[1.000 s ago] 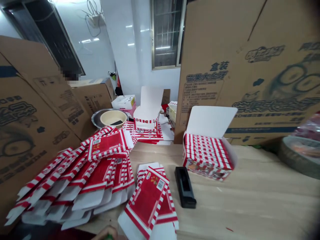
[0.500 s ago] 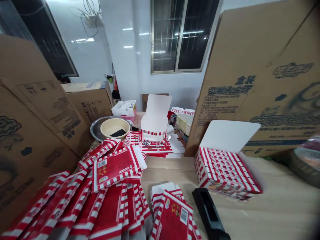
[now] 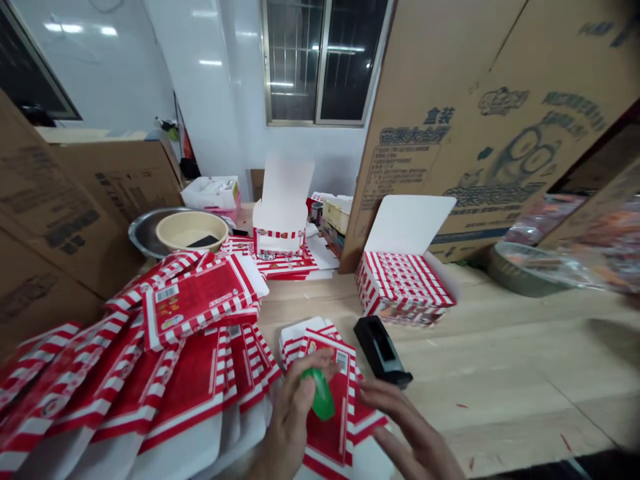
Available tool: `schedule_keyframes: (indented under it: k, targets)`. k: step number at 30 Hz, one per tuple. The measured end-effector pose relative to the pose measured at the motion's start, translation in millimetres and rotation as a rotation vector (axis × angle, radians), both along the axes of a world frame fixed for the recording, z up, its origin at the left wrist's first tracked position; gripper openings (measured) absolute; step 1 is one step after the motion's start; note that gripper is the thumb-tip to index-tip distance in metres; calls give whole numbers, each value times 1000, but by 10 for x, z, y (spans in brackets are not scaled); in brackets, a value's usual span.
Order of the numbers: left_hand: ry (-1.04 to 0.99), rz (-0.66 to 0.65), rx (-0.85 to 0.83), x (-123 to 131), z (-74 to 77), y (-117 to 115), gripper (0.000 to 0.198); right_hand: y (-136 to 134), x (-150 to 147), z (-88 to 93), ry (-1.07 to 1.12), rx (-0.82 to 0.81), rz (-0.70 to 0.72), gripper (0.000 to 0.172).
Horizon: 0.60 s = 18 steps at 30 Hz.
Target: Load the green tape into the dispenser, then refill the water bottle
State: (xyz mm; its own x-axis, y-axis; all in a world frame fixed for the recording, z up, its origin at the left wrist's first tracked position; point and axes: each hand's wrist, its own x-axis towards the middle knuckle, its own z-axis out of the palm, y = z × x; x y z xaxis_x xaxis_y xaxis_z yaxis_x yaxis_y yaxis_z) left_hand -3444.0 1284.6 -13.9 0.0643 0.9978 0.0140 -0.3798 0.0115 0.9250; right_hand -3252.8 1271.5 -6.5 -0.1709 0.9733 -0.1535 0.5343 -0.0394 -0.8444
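Note:
My left hand [image 3: 293, 417] is closed round a small green object [image 3: 320, 397], held over a short stack of flat red-and-white striped cartons [image 3: 325, 373] at the near edge of the wooden table [image 3: 500, 360]. My right hand [image 3: 410, 433] hovers just to the right of that stack with its fingers stretched out and nothing in it. A black tape dispenser [image 3: 383, 350] lies beside the stack, a little beyond my right hand.
A big fanned pile of flat striped cartons [image 3: 150, 360] covers the left. An open striped box [image 3: 403, 283] with a white lid stands mid-table, another open box [image 3: 280, 227] behind. Large cardboard cartons [image 3: 475, 120] wall both sides. A beige bowl [image 3: 193, 230] sits in a metal basin.
Both my hands have come up into view over the small carton stack, the left holding the green object. The camera has tilted down and swung right.

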Motion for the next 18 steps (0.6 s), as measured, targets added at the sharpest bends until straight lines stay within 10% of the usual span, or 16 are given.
schedule_keyframes:
  k: [5, 18]
  targets:
    - [181, 196, 208, 198, 121, -147, 34, 162, -463, 97, 376, 486, 214, 25]
    - [810, -133, 417, 31, 804, -332, 35, -60, 41, 462, 323, 523, 354, 37]
